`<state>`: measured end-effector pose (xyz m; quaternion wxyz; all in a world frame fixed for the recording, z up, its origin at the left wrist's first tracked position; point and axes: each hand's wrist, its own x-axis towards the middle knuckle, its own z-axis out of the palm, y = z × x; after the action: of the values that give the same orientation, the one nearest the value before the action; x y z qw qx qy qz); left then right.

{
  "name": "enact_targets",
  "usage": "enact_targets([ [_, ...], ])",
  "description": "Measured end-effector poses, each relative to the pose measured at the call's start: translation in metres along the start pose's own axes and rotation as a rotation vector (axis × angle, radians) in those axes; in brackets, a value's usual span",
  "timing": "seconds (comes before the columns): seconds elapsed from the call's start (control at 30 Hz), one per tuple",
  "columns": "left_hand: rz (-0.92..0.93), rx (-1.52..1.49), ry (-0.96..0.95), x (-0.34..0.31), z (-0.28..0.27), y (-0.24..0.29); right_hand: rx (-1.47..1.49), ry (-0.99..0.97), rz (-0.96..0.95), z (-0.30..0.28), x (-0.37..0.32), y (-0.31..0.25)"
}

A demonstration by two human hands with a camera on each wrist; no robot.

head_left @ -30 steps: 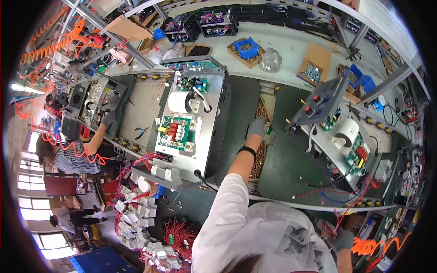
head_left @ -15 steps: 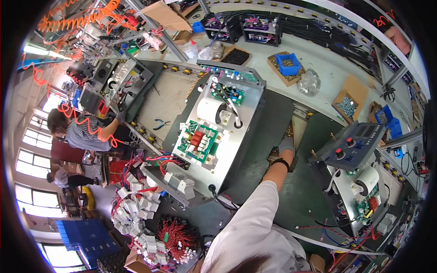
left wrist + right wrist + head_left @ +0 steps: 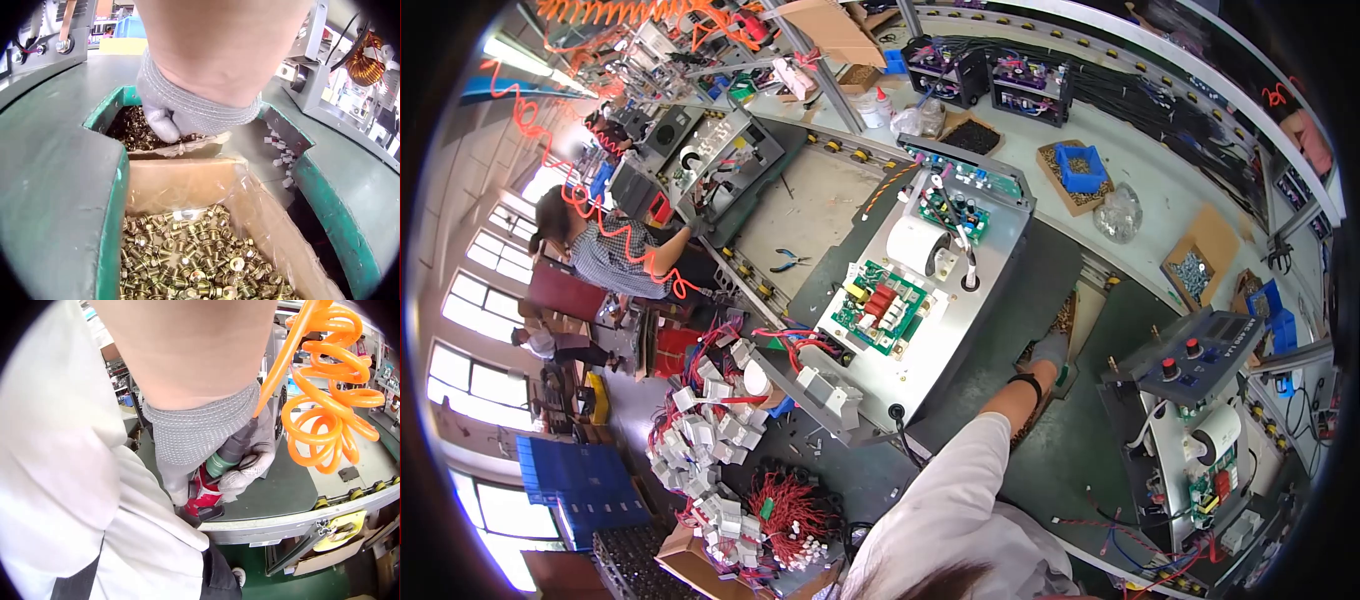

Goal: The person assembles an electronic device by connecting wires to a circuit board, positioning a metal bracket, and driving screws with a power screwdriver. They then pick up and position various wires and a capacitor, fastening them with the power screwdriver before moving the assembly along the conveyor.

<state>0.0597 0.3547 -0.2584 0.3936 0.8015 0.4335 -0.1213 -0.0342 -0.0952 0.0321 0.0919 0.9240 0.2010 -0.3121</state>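
Observation:
My gloved left hand (image 3: 1050,350) reaches down into a slot in the bench between two opened machines. In the left wrist view the hand (image 3: 164,122) dips into the far box of small dark screws (image 3: 125,128), its fingertips partly hidden among them. Closer to that camera, a cardboard box (image 3: 181,184) holds brass-coloured flanged bolts (image 3: 200,250). My gloved right hand (image 3: 178,472) grips a red air tool (image 3: 203,494) with a green band, in front of my body at the bench edge. That tool's working end is hidden.
A large opened machine (image 3: 930,320) with a green circuit board stands left of the slot, another (image 3: 1190,440) on the right. An orange coiled hose (image 3: 331,394) hangs beside my right wrist. Boxes of fasteners (image 3: 1075,180) line the back bench. Another person (image 3: 615,250) works far left.
The head view has turned, so the bench things sit further right in it. My left hand stays at the slot, reaching in among the boxes. My right hand has left the head view.

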Motion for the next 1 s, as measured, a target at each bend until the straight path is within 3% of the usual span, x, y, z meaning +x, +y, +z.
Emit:
enact_targets([
  [0.1,-0.097,-0.041,-0.017,-0.020,-0.026,0.014,0.002,0.020,0.004,-0.005,-0.001,0.000],
  [0.17,0.158,0.274,-0.063,-0.016,-0.020,0.005,0.002,0.027,0.006,-0.008,-0.003,0.001],
  [0.27,0.278,0.403,-0.110,-0.035,-0.043,0.014,0.008,0.033,0.011,-0.011,-0.007,0.001],
  [0.4,0.223,0.263,0.048,-0.044,-0.044,0.016,0.035,0.031,0.015,-0.008,-0.014,-0.005],
  [0.47,0.177,-0.135,0.313,-0.046,-0.033,0.013,0.060,0.028,0.017,-0.004,-0.020,-0.011],
  [0.5,0.178,-0.130,0.316,-0.049,-0.027,0.014,0.071,0.030,0.020,-0.004,-0.023,-0.014],
  [0.6,-0.015,-0.916,0.323,-0.071,-0.018,0.026,0.109,0.042,0.031,-0.001,-0.034,-0.023],
  [0.63,-0.141,-1.026,0.071,-0.068,-0.010,0.020,0.121,0.046,0.035,0.001,-0.039,-0.025],
  [0.67,-0.135,-1.025,0.075,-0.088,-0.019,0.020,0.129,0.052,0.038,0.002,-0.044,-0.026],
  [0.73,-0.056,-1.424,-0.204,-0.145,-0.039,0.019,0.145,0.069,0.041,0.005,-0.052,-0.024],
  [0.8,-0.122,-1.513,-0.310,-0.196,-0.055,0.014,0.163,0.084,0.036,0.004,-0.066,-0.022],
  [0.87,-0.330,-1.478,-0.475,-0.221,-0.041,-0.003,0.245,0.143,-0.014,0.000,-0.067,-0.025],
  [0.93,-0.140,-1.391,-0.545,-0.245,-0.006,-0.023,0.329,0.201,-0.062,-0.006,-0.064,-0.031],
  [1.0,0.098,-1.065,-0.872,-0.290,-0.004,-0.015,0.449,0.273,-0.213,-0.006,-0.062,-0.035],
])
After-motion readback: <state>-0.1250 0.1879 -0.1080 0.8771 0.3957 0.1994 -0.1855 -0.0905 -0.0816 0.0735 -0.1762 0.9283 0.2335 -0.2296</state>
